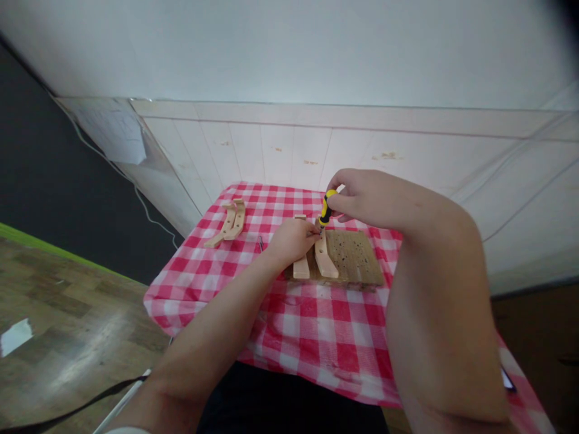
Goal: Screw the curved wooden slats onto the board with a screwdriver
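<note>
My right hand (362, 196) is closed round the top of a yellow and black screwdriver (326, 210), which stands almost upright with its tip down on a curved wooden piece (325, 259). That piece lies on a wooden board with several holes (355, 258). My left hand (292, 241) rests on the board's left edge, fingers curled and pinched by the screwdriver's tip, partly over a second wooden piece (301, 265). What the left fingers pinch is too small to make out.
A red and white checked cloth (316, 325) covers the small table. Two more curved wooden pieces (230, 223) lie at its far left, and a small dark metal part (261, 243) lies near my left wrist. White wall panels stand behind; wooden floor at left.
</note>
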Motion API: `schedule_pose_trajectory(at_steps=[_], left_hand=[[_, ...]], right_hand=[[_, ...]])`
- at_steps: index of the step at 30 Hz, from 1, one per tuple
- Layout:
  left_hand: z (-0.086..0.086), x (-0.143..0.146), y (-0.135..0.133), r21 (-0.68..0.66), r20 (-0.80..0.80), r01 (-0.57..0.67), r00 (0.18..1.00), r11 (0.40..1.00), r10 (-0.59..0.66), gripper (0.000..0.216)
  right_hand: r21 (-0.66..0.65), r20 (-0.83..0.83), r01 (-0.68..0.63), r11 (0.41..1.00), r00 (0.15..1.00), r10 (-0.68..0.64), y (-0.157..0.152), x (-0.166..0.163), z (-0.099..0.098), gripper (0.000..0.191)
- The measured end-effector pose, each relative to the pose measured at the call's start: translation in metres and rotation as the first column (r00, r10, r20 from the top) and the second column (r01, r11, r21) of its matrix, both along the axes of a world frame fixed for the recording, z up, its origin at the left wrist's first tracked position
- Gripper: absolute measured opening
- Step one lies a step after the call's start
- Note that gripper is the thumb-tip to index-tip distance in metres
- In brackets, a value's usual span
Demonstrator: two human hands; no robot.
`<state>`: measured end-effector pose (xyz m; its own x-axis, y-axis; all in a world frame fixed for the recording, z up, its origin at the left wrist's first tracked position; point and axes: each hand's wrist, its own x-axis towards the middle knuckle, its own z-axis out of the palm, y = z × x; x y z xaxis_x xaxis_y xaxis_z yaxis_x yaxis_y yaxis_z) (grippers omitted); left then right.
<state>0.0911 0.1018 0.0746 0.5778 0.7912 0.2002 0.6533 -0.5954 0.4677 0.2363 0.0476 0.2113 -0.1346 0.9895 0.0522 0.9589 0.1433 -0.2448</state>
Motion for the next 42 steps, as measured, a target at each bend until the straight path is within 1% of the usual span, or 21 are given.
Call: schedule_pose_trajectory(at_steps=[7, 11, 14, 18, 21, 29, 34, 37, 40, 42], left_hand=[[0.003, 0.000, -0.002, -0.047, 0.004, -0.016, 1.000, 0.999, 0.016, 0.021], [0.005, 0.000, -0.002, -0.040, 0.001, -0.012, 1.000, 0.999, 0.012, 0.020], [0.005, 0.000, -0.002, -0.038, -0.008, 0.002, 1.000, 0.999, -0.002, 0.021], [0.005, 0.000, -0.002, -0.042, -0.009, -0.001, 1.000, 0.999, 0.000, 0.022], [0.004, -0.001, -0.002, -0.035, -0.007, -0.005, 1.000, 0.999, 0.005, 0.021], [0.003, -0.002, 0.000, -0.025, -0.005, 0.041, 0.999, 0.999, -0.041, 0.021], [0.002, -0.003, 0.000, -0.052, 0.064, 0.046, 0.997, 0.998, -0.042, 0.022], [0.003, -0.008, 0.000, -0.081, 0.066, 0.076, 0.995, 0.994, -0.071, 0.028], [0.005, -0.015, 0.001, -0.133, 0.060, 0.150, 0.988, 0.980, -0.143, 0.040], [0.007, -0.019, 0.003, -0.143, 0.068, 0.203, 0.978, 0.969, -0.195, 0.043]], right_hand=[[-0.037, 0.061, -0.016, 0.999, 0.998, 0.019, -0.006, -0.008, 0.004, 0.037], [-0.038, 0.067, -0.013, 0.999, 0.998, 0.015, -0.007, -0.010, 0.003, 0.040], [-0.033, 0.070, -0.004, 0.999, 0.998, 0.006, -0.005, -0.008, 0.002, 0.038], [0.000, 0.057, 0.021, 1.000, 0.998, -0.021, 0.000, -0.001, 0.000, 0.036], [-0.003, 0.051, 0.036, 0.999, 0.998, -0.036, 0.002, 0.003, -0.001, 0.037], [-0.004, 0.014, -0.001, 1.000, 1.000, 0.001, 0.005, 0.002, -0.003, 0.035], [0.025, -0.023, -0.023, 0.999, 0.999, 0.023, 0.007, 0.004, -0.004, 0.033], [0.045, -0.028, -0.044, 0.998, 0.999, 0.045, 0.008, 0.004, -0.004, 0.034], [0.060, -0.042, -0.080, 0.995, 0.996, 0.082, 0.008, 0.005, -0.004, 0.035], [0.058, -0.048, -0.089, 0.994, 0.995, 0.092, 0.008, 0.006, -0.003, 0.034]])
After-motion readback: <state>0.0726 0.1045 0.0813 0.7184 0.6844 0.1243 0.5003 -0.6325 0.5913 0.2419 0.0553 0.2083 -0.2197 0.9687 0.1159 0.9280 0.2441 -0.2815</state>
